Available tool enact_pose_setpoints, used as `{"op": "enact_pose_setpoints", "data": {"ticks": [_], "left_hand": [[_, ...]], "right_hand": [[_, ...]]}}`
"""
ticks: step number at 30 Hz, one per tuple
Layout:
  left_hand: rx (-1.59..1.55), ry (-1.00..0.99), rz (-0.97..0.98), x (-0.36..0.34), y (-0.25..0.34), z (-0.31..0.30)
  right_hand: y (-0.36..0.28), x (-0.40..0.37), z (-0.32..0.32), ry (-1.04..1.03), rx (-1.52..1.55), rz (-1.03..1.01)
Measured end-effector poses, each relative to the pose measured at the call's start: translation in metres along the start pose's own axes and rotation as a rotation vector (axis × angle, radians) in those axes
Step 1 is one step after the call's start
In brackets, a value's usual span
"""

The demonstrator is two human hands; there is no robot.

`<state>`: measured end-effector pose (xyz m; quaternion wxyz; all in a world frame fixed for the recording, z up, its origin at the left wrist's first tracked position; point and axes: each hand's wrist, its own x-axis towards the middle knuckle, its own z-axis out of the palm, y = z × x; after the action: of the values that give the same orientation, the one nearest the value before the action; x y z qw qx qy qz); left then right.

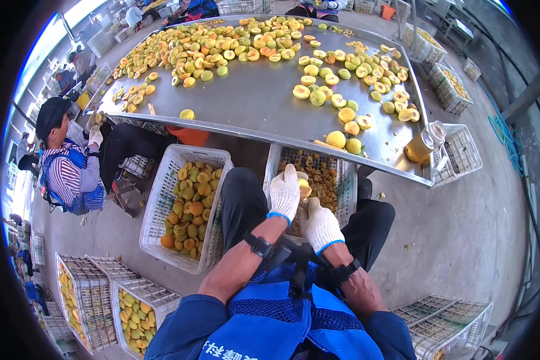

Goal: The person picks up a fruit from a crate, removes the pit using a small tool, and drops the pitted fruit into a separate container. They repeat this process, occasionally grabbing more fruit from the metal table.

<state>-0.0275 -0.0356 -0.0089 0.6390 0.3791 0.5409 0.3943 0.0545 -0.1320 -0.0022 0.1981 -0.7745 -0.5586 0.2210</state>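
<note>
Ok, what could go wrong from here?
1. The fruit piece in the left hand could slip and drop into the crate below.
2. The jar stands at the corner of the table; a bump might tip it off.
3. The loose fruits near the table's front edge might get nudged over.

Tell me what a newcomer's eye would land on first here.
Probably the big heap of yellow-green fruit along the far left of the metal table, with a looser cluster at the right. Next, the gloved left hand and right hand over a crate between the knees, a yellow piece at the left fingers. The amber container by the table's near right corner also stands out.
</note>
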Motion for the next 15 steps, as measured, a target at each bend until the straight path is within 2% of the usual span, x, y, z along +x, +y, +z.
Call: {"op": "enact_pose_setpoints", "data": {"ticks": [3, 5, 6, 8, 10, 12, 13, 15], "left_hand": [[-0.042, 0.026, 0.032, 0.012, -0.007, 0.001], [-0.207, 0.099, 0.055, 0.022, -0.013, -0.006], [-0.287, 0.04, 0.052, 0.021, -0.003, -0.014], [-0.35, 0.018, 0.099, 0.013, 0.025, -0.031], [-0.382, 0.037, 0.203, 0.003, 0.063, -0.053], [-0.41, 0.142, 0.262, 0.009, 0.083, -0.083], [-0.404, 0.183, 0.265, 0.013, 0.092, -0.101], [-0.353, 0.326, 0.287, 0.025, 0.098, -0.146]], "right_hand": [[0.007, 0.004, -0.004, 0.023, 0.022, 0.013], [0.014, 0.005, -0.011, 0.052, 0.051, 0.006], [0.017, 0.004, -0.017, 0.054, 0.052, 0.011], [0.022, 0.005, -0.03, 0.187, -0.012, -0.166], [0.026, 0.006, -0.035, 0.212, -0.014, -0.138], [0.038, 0.013, -0.031, 0.395, 0.071, -0.171], [0.045, 0.016, -0.031, 0.292, 0.219, -0.074], [0.048, 0.018, -0.036, 0.252, 0.303, 0.034]]}}
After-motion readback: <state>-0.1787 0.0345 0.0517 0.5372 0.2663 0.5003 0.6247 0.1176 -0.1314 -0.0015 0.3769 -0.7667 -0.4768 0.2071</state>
